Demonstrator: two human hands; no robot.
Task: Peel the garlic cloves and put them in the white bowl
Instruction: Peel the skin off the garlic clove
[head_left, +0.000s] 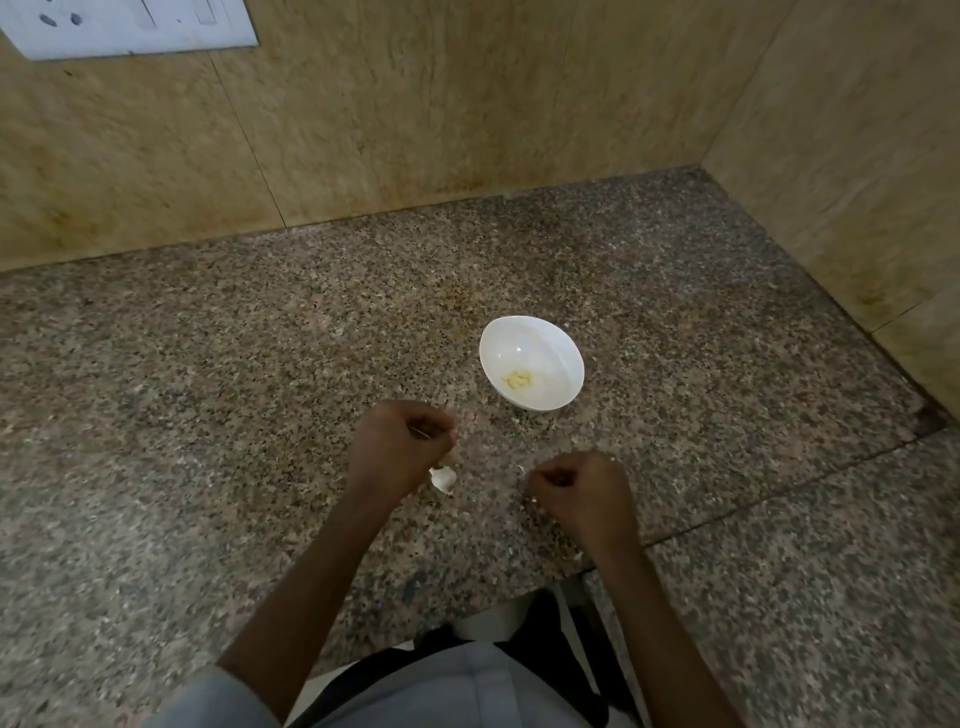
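We note the right hand (576, 493) nearest, the left hand (402, 447) at its 10 o'clock, both over the speckled granite counter (208, 389), fingers curled. We cannot tell whether they pinch anything. A white garlic piece (444, 479) sits at the left hand's 4 o'clock edge. At 12 o'clock the round white bowl (550, 343) holds yellow peeled garlic (517, 380).

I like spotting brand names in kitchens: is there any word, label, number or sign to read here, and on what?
None can be read.
The white switch plate on the wall shows holes and panels but no lettering.
The white bowl shows no mark or brand.
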